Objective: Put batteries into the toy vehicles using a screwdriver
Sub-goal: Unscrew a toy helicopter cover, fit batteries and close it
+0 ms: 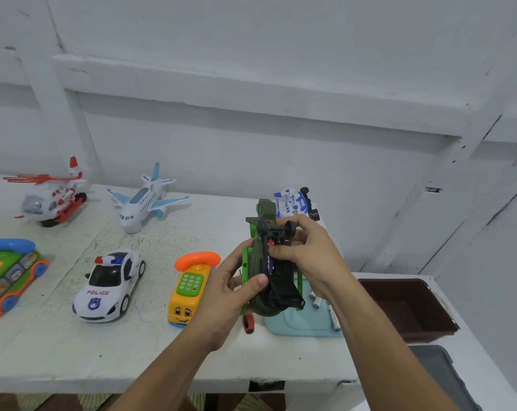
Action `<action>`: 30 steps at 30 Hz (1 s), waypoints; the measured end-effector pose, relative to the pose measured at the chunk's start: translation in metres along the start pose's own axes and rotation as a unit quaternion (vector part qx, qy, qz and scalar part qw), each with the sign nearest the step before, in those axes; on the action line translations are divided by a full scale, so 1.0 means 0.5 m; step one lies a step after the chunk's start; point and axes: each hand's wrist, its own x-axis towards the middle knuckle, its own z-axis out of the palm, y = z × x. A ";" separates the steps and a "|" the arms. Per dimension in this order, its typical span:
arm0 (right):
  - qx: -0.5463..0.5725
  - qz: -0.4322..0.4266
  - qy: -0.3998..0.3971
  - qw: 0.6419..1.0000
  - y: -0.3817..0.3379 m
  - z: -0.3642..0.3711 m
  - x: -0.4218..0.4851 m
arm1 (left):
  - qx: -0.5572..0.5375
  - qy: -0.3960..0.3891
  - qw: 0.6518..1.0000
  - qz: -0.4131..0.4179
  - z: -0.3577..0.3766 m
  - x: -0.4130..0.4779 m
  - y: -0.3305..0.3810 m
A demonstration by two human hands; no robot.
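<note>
I hold a dark green toy helicopter (261,295) upside down above the table, its black underside and wheels facing me. My left hand (232,287) grips its left side, thumb on the belly. My right hand (306,250) curls over the upper part, fingertips at the open battery bay, where a battery (271,264) shows. A red-handled screwdriver (248,323) lies on the table below the toy. Loose batteries (318,302) rest on a light blue tray (303,324).
On the white table (162,345) stand a yellow phone toy (189,287), a police car (110,287), a white-blue airplane (146,200), a red-white helicopter (51,197), a green phone car (9,275) and a blue-white car (294,201). A brown bin (411,310) sits right.
</note>
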 end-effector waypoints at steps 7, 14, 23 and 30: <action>0.211 0.146 -0.022 0.966 0.031 -0.075 0.048 | -0.036 0.041 0.998 -0.001 -0.002 0.006 0.012; -0.553 0.150 0.101 0.813 0.143 -0.113 0.057 | -0.039 0.054 0.998 -0.006 0.002 0.004 0.003; -0.594 0.140 0.104 0.786 0.181 -0.085 0.020 | -0.041 0.061 0.997 -0.016 0.016 0.002 -0.004; -0.560 0.134 0.083 0.813 0.190 -0.081 0.002 | -0.035 0.059 0.997 -0.017 0.022 -0.002 -0.009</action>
